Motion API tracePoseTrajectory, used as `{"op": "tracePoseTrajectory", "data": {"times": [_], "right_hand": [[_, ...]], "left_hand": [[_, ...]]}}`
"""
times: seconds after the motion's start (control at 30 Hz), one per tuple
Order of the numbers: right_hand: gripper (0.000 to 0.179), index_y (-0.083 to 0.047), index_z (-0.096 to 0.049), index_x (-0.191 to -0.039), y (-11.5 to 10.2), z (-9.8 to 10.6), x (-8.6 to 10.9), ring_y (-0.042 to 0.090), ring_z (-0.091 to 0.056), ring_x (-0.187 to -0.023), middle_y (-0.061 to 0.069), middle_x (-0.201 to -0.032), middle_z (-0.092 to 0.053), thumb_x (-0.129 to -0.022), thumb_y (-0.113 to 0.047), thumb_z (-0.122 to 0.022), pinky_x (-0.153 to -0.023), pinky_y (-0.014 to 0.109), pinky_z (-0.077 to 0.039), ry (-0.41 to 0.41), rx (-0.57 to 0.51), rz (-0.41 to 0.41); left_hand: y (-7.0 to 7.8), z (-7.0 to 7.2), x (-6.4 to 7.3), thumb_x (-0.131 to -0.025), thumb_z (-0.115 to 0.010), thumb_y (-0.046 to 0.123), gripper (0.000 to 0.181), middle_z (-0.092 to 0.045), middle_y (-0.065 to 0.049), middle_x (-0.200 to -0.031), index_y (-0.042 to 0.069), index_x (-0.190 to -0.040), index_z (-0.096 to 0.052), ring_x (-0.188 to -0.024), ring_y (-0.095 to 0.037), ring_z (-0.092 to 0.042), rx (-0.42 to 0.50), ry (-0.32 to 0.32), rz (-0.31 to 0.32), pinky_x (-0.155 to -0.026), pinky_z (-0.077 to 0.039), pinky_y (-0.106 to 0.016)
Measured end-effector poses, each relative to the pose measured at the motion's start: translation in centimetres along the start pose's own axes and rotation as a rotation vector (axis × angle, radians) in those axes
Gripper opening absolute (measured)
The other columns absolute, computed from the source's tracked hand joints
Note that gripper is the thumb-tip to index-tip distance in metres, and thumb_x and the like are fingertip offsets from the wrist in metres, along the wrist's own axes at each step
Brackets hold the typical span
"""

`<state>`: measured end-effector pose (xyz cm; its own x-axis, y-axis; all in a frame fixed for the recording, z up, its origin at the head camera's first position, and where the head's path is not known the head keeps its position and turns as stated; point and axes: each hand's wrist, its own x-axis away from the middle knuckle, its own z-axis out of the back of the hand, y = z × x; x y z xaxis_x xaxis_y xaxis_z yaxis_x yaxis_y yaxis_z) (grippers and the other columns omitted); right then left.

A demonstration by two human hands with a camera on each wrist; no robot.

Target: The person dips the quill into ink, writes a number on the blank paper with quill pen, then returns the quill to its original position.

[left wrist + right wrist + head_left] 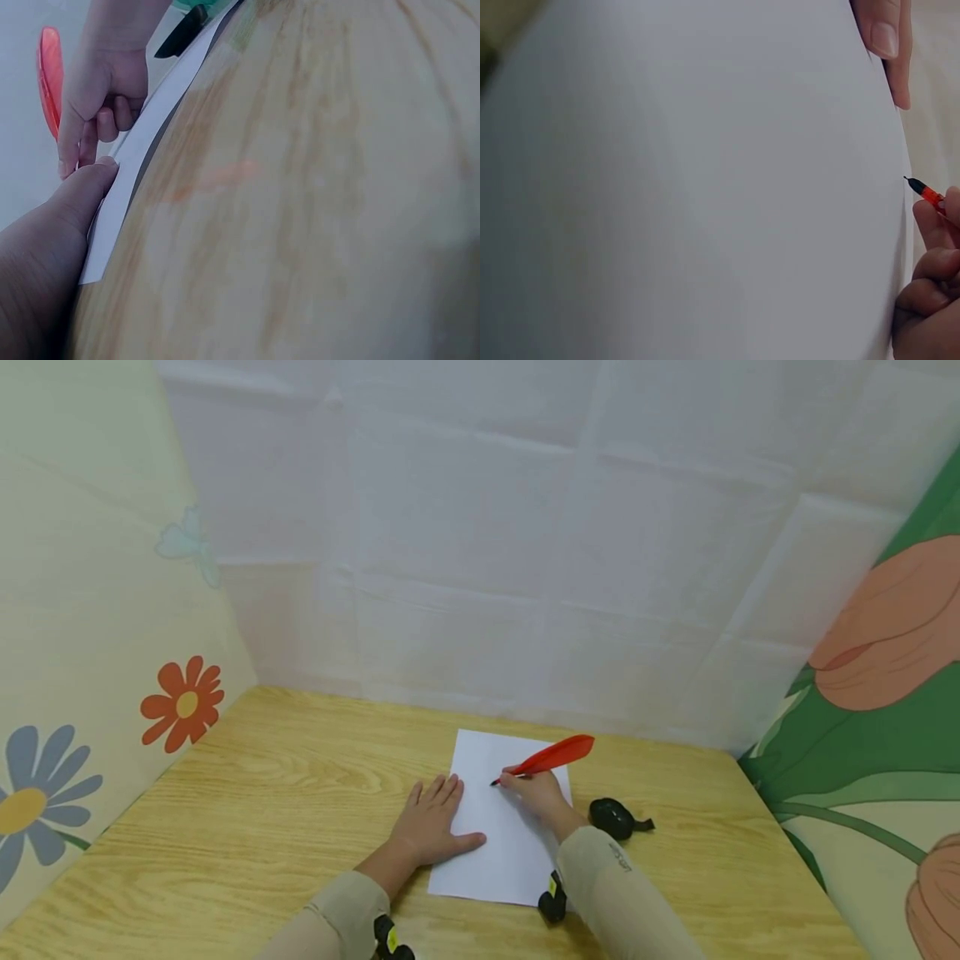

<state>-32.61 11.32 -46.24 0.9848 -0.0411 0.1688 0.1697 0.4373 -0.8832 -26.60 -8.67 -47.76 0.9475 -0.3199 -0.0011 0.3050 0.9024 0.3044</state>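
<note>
A sheet of white paper [498, 868] lies on the wooden table. My right hand [542, 792] pinches a red feather pen [558, 753] near its dark tip, which is over the middle of the sheet. The feather slants up to the right. In the right wrist view the black nib of the pen [917, 184] points toward the paper [727, 180], and no marks show there. My left hand [431, 828] rests flat with fingers spread, its thumb on the sheet and its fingertips at the left edge. The left thumb [86, 184] presses the paper in the left wrist view.
A glossy black rounded object [611, 818] with a short tail sits on the table right of the paper. The wooden tabletop [300, 768] extends to both sides. A white cloth [465, 527] hangs behind, and flower-printed panels [112, 568] stand at the sides.
</note>
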Motion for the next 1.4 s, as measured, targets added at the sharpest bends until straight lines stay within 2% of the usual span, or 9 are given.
{"op": "tracePoseTrajectory", "data": {"times": [0.27, 0.97, 1.13, 1.4], "right_hand": [[0.029, -0.010, -0.075, -0.109, 0.0, -0.1, 0.2, 0.020, -0.062, -0.096, 0.008, -0.105, -0.073, -0.087, -0.027, -0.075, -0.092, 0.039, -0.049, -0.001, 0.004, 0.027], [0.028, -0.016, -0.074, -0.109, 0.1, 0.0, 0.5, 0.021, -0.061, -0.097, 0.003, -0.105, -0.073, -0.088, -0.033, -0.074, -0.091, 0.040, -0.049, -0.050, 0.027, -0.012], [0.028, -0.014, -0.074, -0.109, 0.0, -0.1, 0.8, 0.021, -0.061, -0.098, 0.003, -0.103, -0.074, -0.087, -0.032, -0.074, -0.095, 0.042, -0.048, -0.051, 0.017, -0.016], [0.028, -0.013, -0.073, -0.112, -0.1, 0.0, 1.3, 0.019, -0.063, -0.099, 0.004, -0.106, -0.074, -0.089, -0.029, -0.072, -0.098, 0.043, -0.050, -0.075, 0.031, 0.019]], "left_hand": [[0.0, 0.0, -0.1, -0.085, -0.055, 0.070, 0.099, -0.024, -0.011, -0.163, 0.004, -0.154, -0.029, -0.153, -0.032, -0.016, -0.002, -0.014, 0.001, -0.122, -0.009, -0.056], [0.0, -0.1, -0.1, -0.084, -0.054, 0.073, 0.100, -0.026, -0.010, -0.162, 0.005, -0.153, -0.030, -0.152, -0.030, -0.017, -0.005, -0.004, 0.004, -0.122, -0.010, -0.055], [0.0, -0.2, -0.1, -0.084, -0.054, 0.073, 0.100, -0.026, -0.010, -0.162, 0.005, -0.153, -0.031, -0.152, -0.031, -0.018, -0.003, -0.003, 0.003, -0.122, -0.010, -0.055], [0.1, 0.0, 0.0, -0.084, -0.054, 0.073, 0.100, -0.026, -0.010, -0.162, 0.004, -0.153, -0.031, -0.152, -0.031, -0.018, -0.001, -0.002, 0.000, -0.122, -0.011, -0.056]]}}
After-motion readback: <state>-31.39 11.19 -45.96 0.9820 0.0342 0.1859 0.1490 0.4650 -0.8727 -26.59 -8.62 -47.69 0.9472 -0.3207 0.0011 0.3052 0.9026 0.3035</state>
